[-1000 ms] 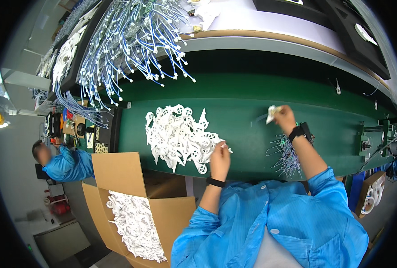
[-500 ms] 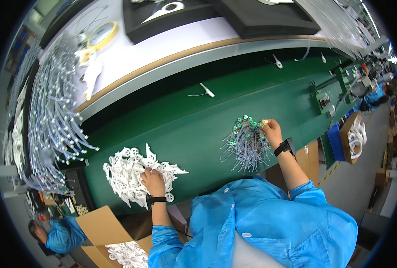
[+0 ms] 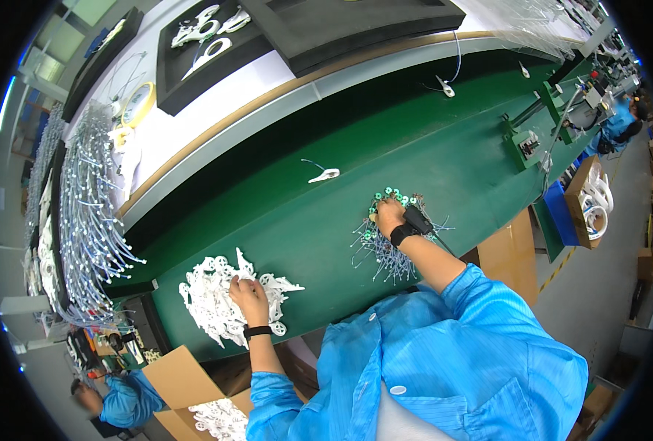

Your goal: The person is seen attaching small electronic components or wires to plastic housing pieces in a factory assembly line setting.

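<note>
My left hand [image 3: 248,300] rests on a heap of white plastic parts [image 3: 212,312], with its fingers curled down among them. What lies between those fingertips is hidden. Farther right, my right hand [image 3: 390,214] reaches into a pile of thin blue-grey wire leads [image 3: 394,261] with green ring-shaped ends [image 3: 389,192]. Its fingers are bent together at the ringed end, and a yellowish patch shows at a fingertip. The hand itself hides whatever it grips. A black strap with a black box [image 3: 418,220] and a cable sits on the right wrist.
Single white parts with wires [image 3: 324,175] lie along the green bench [image 3: 297,220]. A shelf edge [image 3: 312,90] with black trays runs above. Clear tubes [image 3: 95,213] hang at left. An open carton [image 3: 183,375] holds more white parts. A green fixture [image 3: 521,143] stands right; co-workers sit at both sides.
My right hand has moved left across the wire pile, and its wrist has turned so the black box shows. My left hand stays on the white heap. The whole view has shifted somewhat.
</note>
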{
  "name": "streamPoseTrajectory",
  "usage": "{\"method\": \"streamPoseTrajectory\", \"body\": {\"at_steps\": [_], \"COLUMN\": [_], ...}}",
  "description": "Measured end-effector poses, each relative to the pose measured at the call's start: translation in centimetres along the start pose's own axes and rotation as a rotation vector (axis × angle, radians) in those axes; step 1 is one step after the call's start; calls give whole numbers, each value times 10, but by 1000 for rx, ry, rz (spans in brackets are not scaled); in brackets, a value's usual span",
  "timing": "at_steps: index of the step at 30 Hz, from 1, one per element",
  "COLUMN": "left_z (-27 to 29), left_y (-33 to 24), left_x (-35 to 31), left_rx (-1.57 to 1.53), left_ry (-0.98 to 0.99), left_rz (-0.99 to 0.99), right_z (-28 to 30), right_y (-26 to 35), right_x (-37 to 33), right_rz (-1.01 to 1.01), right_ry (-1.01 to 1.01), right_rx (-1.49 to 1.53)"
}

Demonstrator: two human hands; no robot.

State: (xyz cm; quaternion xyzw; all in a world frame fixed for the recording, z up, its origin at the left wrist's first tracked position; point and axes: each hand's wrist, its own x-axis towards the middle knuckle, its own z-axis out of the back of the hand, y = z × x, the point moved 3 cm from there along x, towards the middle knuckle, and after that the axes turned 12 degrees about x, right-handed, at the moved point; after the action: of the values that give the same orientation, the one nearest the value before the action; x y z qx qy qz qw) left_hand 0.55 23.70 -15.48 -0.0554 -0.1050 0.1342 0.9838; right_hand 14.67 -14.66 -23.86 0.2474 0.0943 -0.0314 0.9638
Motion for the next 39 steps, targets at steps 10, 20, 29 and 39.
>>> {"method": "streamPoseTrajectory", "body": {"at_steps": [10, 20, 29, 39], "left_z": [46, 45, 111, 137], "left_y": [-107, -210, -258, -264], "left_x": [-11, -27, -21, -36], "left_rx": [-1214, -1662, -1587, -1766], "left_ry": [134, 591, 535, 624], "left_rz": [393, 501, 111, 219], "right_z": [20, 154, 223, 214], "right_y": [-30, 0, 56, 69], "right_x": [-16, -84, -155, -164], "right_rz": [-61, 93, 609, 605], "right_ry": [56, -27, 111, -1], "right_rx": [1098, 1832, 1697, 1448]}}
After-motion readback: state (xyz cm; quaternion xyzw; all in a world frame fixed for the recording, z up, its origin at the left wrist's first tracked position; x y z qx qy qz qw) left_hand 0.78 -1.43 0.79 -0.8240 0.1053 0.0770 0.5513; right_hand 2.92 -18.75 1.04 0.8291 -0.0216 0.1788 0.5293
